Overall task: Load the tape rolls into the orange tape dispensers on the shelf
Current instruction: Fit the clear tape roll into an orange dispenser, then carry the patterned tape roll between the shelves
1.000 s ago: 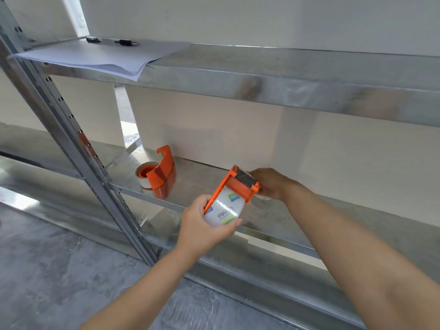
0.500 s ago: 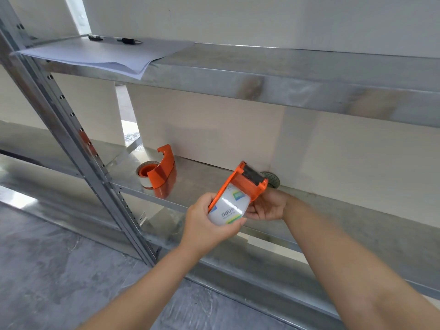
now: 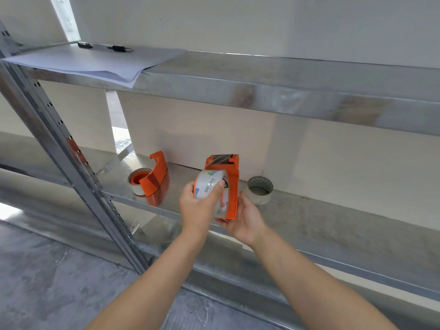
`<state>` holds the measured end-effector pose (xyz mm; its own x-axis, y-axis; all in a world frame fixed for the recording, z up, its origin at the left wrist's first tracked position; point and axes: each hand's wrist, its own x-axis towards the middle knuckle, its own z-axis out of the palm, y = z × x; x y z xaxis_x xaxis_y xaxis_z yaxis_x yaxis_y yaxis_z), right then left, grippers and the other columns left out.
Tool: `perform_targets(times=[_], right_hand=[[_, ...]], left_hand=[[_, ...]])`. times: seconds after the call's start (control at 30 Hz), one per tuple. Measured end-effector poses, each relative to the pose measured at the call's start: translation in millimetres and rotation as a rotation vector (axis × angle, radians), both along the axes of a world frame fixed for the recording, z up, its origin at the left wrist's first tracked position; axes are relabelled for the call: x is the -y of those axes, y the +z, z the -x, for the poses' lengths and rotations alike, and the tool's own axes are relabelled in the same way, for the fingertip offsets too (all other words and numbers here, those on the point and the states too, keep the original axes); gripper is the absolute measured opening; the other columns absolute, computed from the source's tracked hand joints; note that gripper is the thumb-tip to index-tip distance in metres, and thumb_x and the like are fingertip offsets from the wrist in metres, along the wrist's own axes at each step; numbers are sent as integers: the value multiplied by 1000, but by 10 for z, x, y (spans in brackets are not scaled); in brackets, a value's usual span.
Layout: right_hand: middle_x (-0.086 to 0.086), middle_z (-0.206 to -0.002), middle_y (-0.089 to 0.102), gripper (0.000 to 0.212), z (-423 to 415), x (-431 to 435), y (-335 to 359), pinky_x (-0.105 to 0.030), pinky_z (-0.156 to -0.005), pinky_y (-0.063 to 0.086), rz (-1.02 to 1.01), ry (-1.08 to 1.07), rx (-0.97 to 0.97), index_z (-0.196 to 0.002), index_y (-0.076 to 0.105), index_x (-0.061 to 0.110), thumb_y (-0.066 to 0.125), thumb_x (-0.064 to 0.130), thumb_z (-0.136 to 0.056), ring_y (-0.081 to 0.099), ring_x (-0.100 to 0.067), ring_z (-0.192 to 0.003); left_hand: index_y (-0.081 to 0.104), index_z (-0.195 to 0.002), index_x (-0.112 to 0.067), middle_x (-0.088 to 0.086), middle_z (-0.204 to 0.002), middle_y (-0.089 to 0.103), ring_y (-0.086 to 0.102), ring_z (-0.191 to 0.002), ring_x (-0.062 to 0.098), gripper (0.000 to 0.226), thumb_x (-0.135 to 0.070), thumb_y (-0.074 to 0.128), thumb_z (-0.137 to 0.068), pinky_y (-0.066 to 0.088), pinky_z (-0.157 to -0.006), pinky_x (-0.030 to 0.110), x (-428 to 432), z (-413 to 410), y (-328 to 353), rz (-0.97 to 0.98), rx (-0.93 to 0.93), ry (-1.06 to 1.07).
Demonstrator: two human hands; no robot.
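An orange tape dispenser (image 3: 232, 186) is held upright in front of the middle shelf (image 3: 333, 217), its cutter end up. My right hand (image 3: 242, 217) cups it from below and the right. My left hand (image 3: 198, 206) grips the clear printed tape roll (image 3: 208, 184) against the dispenser's left face. A second orange dispenser (image 3: 156, 178) with a roll in it lies on the shelf to the left. A loose clear tape roll (image 3: 260, 189) sits on the shelf at the back, just right of my hands.
The upper shelf (image 3: 285, 77) carries a stack of white paper (image 3: 95, 63) with two black pens (image 3: 119, 48). A perforated steel upright (image 3: 71, 167) runs diagonally at the left. Grey floor lies below, and a white wall stands behind the shelves.
My right hand moved from the back of the shelf to under the dispenser, uncovering the loose roll. The dispenser turned from tilted to upright.
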<state>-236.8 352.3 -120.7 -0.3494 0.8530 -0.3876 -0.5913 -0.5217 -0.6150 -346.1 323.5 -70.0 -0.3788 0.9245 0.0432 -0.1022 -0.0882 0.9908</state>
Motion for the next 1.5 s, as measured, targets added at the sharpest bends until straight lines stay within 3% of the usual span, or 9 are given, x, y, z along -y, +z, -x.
perform_targets(times=[0.17, 0.27, 0.4, 0.53, 0.73, 0.9, 1.07, 1.23, 1.5], right_hand=[[-12, -128, 60, 45, 136, 105, 161, -50, -111, 34, -48, 48, 3, -128, 54, 17, 44, 41, -92, 54, -29, -119], [-10, -108, 67, 33, 155, 133, 132, -54, -102, 42, -129, -18, 199, -126, 48, 20, 48, 18, -94, 62, -28, -100], [-3, -102, 66, 38, 224, 46, 133, -54, -87, 53, -165, -153, 484, -117, 52, 27, 45, 2, -89, 62, -24, -94], [-5, -110, 68, 38, 294, -110, 25, -48, -86, 55, -143, -234, 719, -113, 59, 26, 46, 2, -86, 64, -25, -101], [-9, -123, 62, 47, 347, -340, -236, -30, -90, 45, -129, -305, 977, -131, 45, 15, 48, 5, -85, 58, -29, -112], [-13, -116, 64, 34, 375, -469, -354, -25, -78, 40, -47, -309, 1035, -121, 44, 8, 53, 19, -89, 60, -29, -105], [-12, -115, 64, 30, 365, -449, -431, -27, -80, 42, -91, -295, 1059, -118, 47, 10, 47, 26, -93, 60, -28, -104], [-10, -122, 62, 34, 248, -445, -443, -31, -91, 44, -119, -275, 1013, -125, 46, 15, 45, 29, -94, 58, -27, -110], [-7, -132, 52, 48, -74, -475, -421, -24, -91, 38, -64, -451, 981, -134, 38, 14, 52, 27, -91, 52, -23, -119]], left_hand=[[63, -90, -17, 6, -89, 71, 70, -71, 10, 24, -31, 75, -75, 53, -55, 18, -104, 37, -149, 54, 258, 39], [63, -101, -19, 6, -98, 71, 69, -89, 19, 32, -41, 68, -79, 52, -71, 26, -159, 136, -328, 163, 310, -7], [64, -98, -20, 0, -95, 65, 60, -93, 21, 49, -63, 49, -80, 47, -86, 36, -271, 317, -586, 394, 5, -23], [57, -92, -16, 7, -80, 62, 62, -71, 24, 44, -57, 42, -89, 46, -60, 30, -406, 458, -746, 454, -160, -153], [55, -103, -21, 8, -93, 64, 63, -80, 23, 38, -51, 33, -95, 45, -59, 27, -682, 499, -834, 521, -284, -345], [43, -127, -12, 13, -119, 62, 59, -107, 31, 43, -42, 40, -96, 46, -88, 36, -799, 471, -969, 445, -477, -391], [45, -122, -13, 14, -100, 65, 62, -94, 37, 40, -42, 37, -96, 40, -71, 32, -787, 411, -1084, 345, -751, -269], [57, -108, 1, 24, -102, 58, 52, -100, 36, 37, -32, 43, -96, 36, -79, 32, -822, 316, -1153, 304, -788, -207], [51, -123, -6, 17, -127, 51, 55, -110, 34, 43, -35, 48, -93, 43, -90, 39, -963, 359, -909, 250, -802, -44]])
